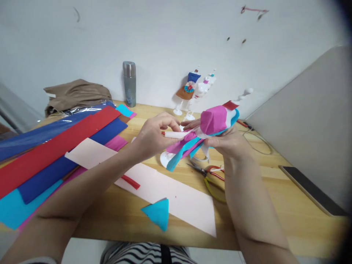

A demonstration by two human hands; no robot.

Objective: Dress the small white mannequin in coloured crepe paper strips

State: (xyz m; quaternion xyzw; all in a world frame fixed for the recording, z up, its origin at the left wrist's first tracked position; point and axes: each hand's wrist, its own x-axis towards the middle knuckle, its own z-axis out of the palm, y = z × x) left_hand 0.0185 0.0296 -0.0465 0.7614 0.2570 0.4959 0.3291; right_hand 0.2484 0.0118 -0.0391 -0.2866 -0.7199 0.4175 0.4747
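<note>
A small white mannequin dressed in pink and blue material (213,120) is tilted toward the right, with a red band at its neck. My right hand (229,141) is closed around its body from below. Between the thumb and fingers of my left hand (158,134) is a narrow pale strip (174,135) with a red bit at its end. That strip runs to the mannequin's waist. Pink and turquoise flaps (178,156) hang below the waist, and part of a white round base (165,160) shows under them. My right fingers are partly hidden behind the dress.
Scissors (207,176) and a tape roll (200,158) lie below the hands. Pale pink sheet (187,201), turquoise scrap (158,214) and red strip (131,182) are in front. Coloured sheets (63,146) cover the left. Dressed mannequins (188,88), a flask (129,84) and a phone (310,189) stand or lie around.
</note>
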